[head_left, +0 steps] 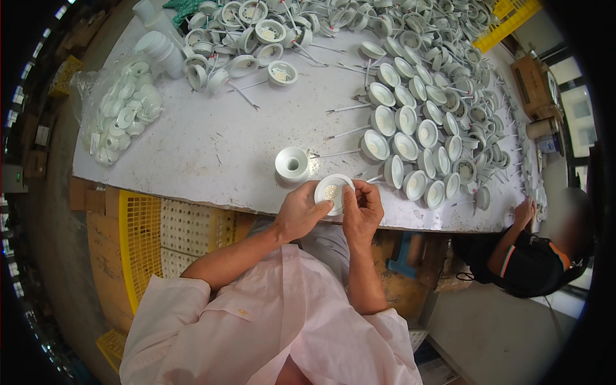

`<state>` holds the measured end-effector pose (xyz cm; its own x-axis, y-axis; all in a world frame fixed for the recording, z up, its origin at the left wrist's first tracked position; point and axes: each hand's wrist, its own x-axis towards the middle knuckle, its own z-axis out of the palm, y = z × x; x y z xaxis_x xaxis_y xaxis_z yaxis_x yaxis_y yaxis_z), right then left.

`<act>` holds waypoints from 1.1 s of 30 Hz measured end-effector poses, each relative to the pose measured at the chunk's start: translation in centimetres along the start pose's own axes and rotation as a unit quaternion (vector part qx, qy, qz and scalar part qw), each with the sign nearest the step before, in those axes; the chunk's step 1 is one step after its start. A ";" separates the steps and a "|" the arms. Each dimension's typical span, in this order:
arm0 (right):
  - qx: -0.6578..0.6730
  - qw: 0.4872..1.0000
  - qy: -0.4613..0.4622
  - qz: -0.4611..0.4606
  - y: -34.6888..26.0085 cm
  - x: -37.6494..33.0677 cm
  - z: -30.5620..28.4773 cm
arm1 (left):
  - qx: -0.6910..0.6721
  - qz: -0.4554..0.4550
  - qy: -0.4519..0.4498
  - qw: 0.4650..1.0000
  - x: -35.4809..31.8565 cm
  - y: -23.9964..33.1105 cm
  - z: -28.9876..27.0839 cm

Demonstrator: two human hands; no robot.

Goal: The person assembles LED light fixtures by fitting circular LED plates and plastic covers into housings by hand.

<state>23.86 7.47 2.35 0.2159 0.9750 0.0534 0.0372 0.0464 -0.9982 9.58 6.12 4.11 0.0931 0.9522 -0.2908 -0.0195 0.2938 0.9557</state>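
Note:
Between my two hands, just over the table's front edge, is a round white LED downlight housing (333, 187) with small yellowish LED dots at its centre. My left hand (301, 208) grips its left rim, thumb on the front. My right hand (362, 208) holds the right side, thumb pressed onto the inner face and fingers curled. Right behind my left hand, a white ring-shaped fixture (292, 164) with a deep round hole stands on the table. Close to my right hand begins a tilted row of similar white downlights (394, 171), some with wires trailing leftward.
Piled lights (269, 32) cover the back of the white table (212, 138). A clear bag of white rings (125, 112) and stacked white cups (159, 52) stand left. A yellow crate (141, 240) sits below the front edge. Another person (532, 250) works at the right end.

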 end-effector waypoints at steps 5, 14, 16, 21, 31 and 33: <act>0.004 1.000 0.009 0.000 -0.2 0.0 -0.3 | -0.049 -0.010 -0.062 0.997 0.1 -0.7 -0.7; -0.038 0.998 -0.006 -0.040 -0.3 0.0 -0.1 | -0.011 -0.007 -0.017 1.000 -0.1 0.1 -0.4; -0.043 0.998 0.004 -0.049 -0.4 0.0 0.0 | -0.019 -0.020 -0.019 0.999 -0.2 0.8 -0.2; -0.088 0.993 0.009 -0.077 -0.5 -0.1 0.0 | -0.046 -0.060 -0.018 0.997 0.1 1.8 -0.2; -0.072 0.994 0.010 -0.085 -0.7 -0.2 -0.5 | -0.050 -0.062 -0.063 0.995 0.3 0.8 -0.8; -0.029 0.998 0.015 -0.054 -0.8 0.0 -0.6 | -0.032 -0.054 -0.037 0.997 -0.3 1.9 -0.7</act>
<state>24.41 7.28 3.17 0.2366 0.9581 0.1614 0.1181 0.1365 -0.9836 8.86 6.48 5.99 0.1716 0.9067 -0.3854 -0.0685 0.4012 0.9134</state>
